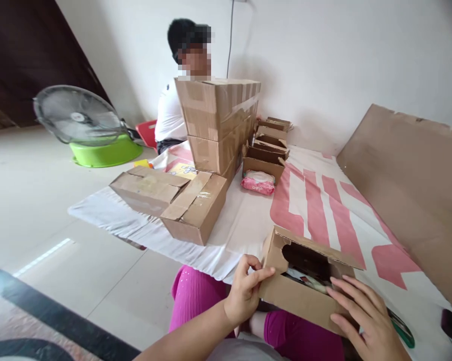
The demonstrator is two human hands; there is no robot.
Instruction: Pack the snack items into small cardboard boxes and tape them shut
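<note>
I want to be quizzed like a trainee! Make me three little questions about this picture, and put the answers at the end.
1. True or false: the left hand touches the open cardboard box.
2. What lies in front of the row of open boxes, at the end nearest the camera?
A) a red chair
B) a pink wipes pack
C) a blue cup
3. Fill the gap: the round base under the fan is coloured ____.

Key:
1. True
2. B
3. green
</note>
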